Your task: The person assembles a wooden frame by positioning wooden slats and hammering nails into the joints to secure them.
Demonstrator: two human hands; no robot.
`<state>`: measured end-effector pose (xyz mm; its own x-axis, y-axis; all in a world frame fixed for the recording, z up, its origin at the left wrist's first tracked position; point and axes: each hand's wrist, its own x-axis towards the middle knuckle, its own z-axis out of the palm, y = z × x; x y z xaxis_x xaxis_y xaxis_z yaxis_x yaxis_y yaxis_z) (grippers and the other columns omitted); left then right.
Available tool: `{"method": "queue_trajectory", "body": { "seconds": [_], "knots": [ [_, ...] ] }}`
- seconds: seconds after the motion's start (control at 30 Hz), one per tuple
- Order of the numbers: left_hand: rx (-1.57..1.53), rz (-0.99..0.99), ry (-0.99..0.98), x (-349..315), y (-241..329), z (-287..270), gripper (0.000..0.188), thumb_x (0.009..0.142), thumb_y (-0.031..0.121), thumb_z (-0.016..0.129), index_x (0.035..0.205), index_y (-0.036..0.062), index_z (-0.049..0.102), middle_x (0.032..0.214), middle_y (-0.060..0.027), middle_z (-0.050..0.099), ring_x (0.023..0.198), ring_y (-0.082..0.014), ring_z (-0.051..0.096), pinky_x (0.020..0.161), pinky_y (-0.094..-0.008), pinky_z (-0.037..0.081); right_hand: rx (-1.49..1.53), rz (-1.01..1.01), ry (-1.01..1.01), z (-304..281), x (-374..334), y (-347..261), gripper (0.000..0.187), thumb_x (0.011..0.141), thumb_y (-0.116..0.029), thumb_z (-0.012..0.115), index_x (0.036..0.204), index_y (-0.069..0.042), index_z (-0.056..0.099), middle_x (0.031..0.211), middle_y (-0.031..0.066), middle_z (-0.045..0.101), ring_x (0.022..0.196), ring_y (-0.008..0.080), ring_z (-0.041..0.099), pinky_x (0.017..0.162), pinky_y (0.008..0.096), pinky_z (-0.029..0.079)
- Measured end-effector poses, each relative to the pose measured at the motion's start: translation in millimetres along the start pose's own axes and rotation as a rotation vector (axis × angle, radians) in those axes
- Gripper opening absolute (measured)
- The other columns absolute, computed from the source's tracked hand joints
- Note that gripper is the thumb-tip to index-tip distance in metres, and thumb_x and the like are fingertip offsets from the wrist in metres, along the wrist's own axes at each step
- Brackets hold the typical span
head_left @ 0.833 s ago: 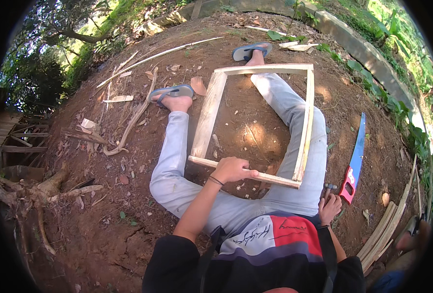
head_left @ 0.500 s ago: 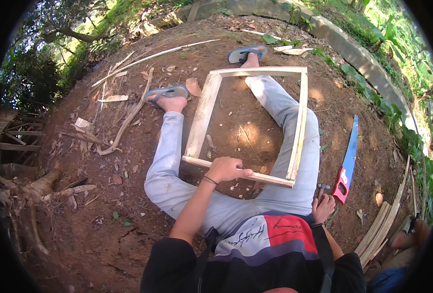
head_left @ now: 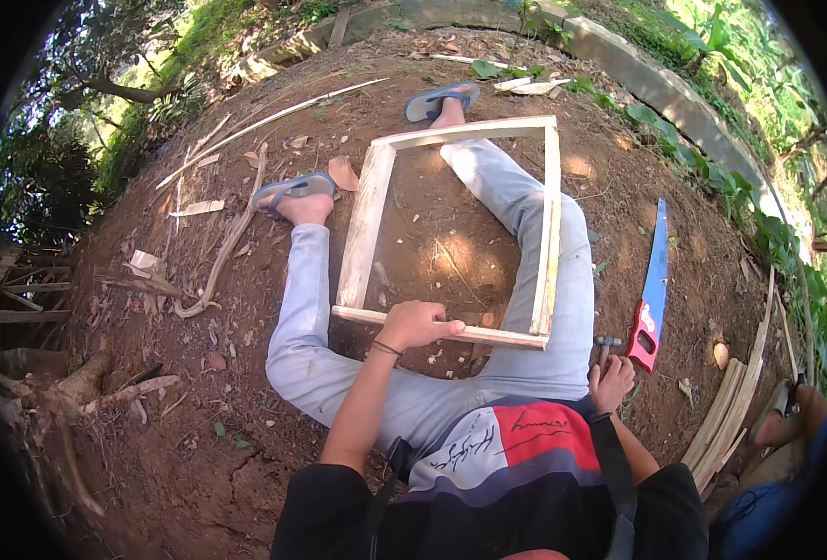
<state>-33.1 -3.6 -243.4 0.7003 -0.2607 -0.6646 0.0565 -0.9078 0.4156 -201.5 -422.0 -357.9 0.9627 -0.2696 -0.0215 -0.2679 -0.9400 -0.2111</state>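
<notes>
A rectangular frame of pale wooden boards (head_left: pixel 361 233) rests across my legs, its far end near my feet. My left hand (head_left: pixel 416 325) is closed over the frame's near board, with the thumb lying along it to the right. Beside my right thigh, on the ground, my right hand (head_left: pixel 612 383) has its fingers around the handle of a hammer (head_left: pixel 606 343). The hammer's metal head shows just beyond the fingers, and most of its handle is hidden. Just right of it lies a handsaw (head_left: pixel 651 289) with a blue blade and a red handle.
Wooden strips (head_left: pixel 726 411) are stacked at the right, near another person's foot (head_left: pixel 770 422). At the left lie a curved branch (head_left: pixel 231 247), wood scraps (head_left: pixel 199 208) and roots (head_left: pixel 87 387). A low concrete wall (head_left: pixel 651 89) curves along the back.
The whole scene has shifted slightly left in the picture as my view turned. My hands keep their places on the frame and at the hammer.
</notes>
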Motion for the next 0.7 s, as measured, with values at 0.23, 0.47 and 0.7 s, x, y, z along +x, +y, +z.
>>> {"method": "queue_trajectory", "body": {
  "seconds": [0.23,0.47,0.7],
  "knots": [
    [-0.007,0.002,0.013,2.5,-5.5,5.3,0.067,0.074,0.074,0.051,0.079,0.0093,0.068,0.075,-0.0144,0.067,0.077,-0.0332,0.065,0.066,-0.0429,0.049,0.007,0.034,-0.035,-6.9,3.3,-3.9,0.04,0.077,-0.03,0.063,0.11,-0.01,0.053,0.115,0.015,0.047,0.109,0.0346,0.043,0.085,0.0484,0.034],
    [0.021,0.017,0.033,2.8,-5.3,7.3,0.057,0.078,0.065,0.053,0.079,0.0101,0.068,0.074,-0.0129,0.067,0.076,-0.0322,0.065,0.067,-0.0424,0.049,0.013,0.04,-0.037,-8.8,3.0,-4.5,0.04,0.077,-0.03,0.063,0.111,-0.01,0.053,0.115,0.015,0.047,0.11,0.0347,0.043,0.086,0.048,0.033],
    [0.012,0.037,0.065,-0.6,-7.9,6.5,0.053,0.079,0.062,0.054,0.079,0.0101,0.068,0.075,-0.0121,0.067,0.076,-0.0314,0.065,0.066,-0.042,0.048,0.034,0.029,-0.028,-5.9,0.8,-7.6,0.04,0.078,-0.031,0.063,0.11,-0.01,0.053,0.115,0.0153,0.047,0.111,0.0345,0.043,0.087,0.048,0.033]
  ]
}}
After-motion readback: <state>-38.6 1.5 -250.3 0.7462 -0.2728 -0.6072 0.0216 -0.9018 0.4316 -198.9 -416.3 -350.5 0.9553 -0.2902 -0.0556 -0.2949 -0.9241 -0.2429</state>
